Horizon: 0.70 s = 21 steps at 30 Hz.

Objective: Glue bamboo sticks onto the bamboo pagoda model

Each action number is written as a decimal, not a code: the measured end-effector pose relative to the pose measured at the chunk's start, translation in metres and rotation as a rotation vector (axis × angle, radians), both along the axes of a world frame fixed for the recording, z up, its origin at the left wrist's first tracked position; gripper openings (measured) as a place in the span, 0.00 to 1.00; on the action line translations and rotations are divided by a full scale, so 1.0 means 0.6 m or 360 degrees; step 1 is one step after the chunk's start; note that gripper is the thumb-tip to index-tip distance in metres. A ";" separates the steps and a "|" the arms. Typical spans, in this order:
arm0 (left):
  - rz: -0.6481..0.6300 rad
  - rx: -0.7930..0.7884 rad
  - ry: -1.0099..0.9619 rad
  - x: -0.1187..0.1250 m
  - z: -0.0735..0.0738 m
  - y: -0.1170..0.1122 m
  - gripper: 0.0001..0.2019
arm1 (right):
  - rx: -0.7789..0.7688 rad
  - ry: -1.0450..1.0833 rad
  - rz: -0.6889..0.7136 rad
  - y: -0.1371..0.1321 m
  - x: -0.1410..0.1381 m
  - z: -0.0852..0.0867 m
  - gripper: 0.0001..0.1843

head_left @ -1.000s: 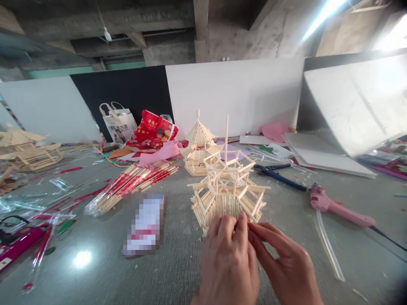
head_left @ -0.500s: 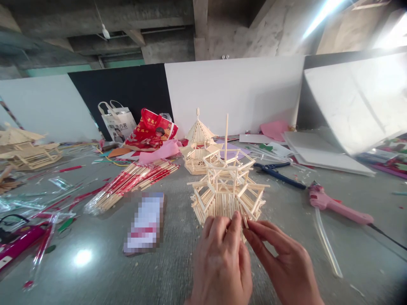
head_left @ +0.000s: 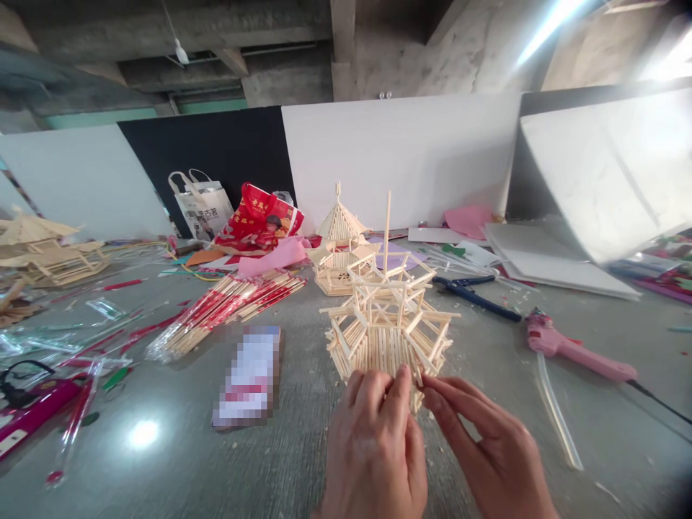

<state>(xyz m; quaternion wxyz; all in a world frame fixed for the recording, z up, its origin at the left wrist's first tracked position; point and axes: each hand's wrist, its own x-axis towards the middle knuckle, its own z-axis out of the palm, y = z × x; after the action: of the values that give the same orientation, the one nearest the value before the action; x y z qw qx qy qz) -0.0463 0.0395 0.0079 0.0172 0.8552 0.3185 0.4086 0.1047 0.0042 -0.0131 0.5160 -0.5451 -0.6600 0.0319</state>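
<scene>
A pavilion model [head_left: 388, 347] made of thin wooden sticks stands in front of me, with one long stick [head_left: 388, 231] rising upright from it. Against its near side rests my left hand [head_left: 375, 440], fingers closed on the edge of the model. My right hand [head_left: 486, 440] pinches a short wooden stick [head_left: 419, 376] at the model's near right edge. My fingers partly hide that stick and the lower front of the model. Just behind it stands a second pavilion model [head_left: 339, 223] with a pointed roof.
To the right lie a pink glue gun [head_left: 578, 353], a clear glue stick [head_left: 556, 411] and blue pliers [head_left: 476, 294]. On the left are a phone [head_left: 249, 378], bundled wooden sticks [head_left: 216, 310] and a magenta tool [head_left: 35, 414]. Bags [head_left: 259, 220] lean at the back.
The right fingertips have drawn slightly away from the left hand, showing a little more of the stick. The left hand stays nearly in place; the view has shifted a little.
</scene>
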 end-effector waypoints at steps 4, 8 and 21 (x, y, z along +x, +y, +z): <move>0.0014 -0.0023 -0.0002 -0.001 -0.001 0.000 0.22 | -0.0001 -0.0023 0.0034 0.000 -0.002 0.002 0.13; -0.0010 -0.0021 0.0024 -0.003 -0.002 0.000 0.21 | -0.0018 -0.0026 0.0058 -0.001 -0.005 0.006 0.13; -0.0062 0.0007 -0.0098 -0.013 0.000 -0.009 0.22 | -0.0051 -0.0105 0.0040 -0.005 -0.002 0.006 0.14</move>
<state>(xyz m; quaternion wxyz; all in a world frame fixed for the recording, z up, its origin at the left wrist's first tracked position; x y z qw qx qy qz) -0.0538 0.0344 0.0077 0.0331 0.8482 0.3001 0.4352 0.1037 0.0010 -0.0094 0.4846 -0.5457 -0.6829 0.0311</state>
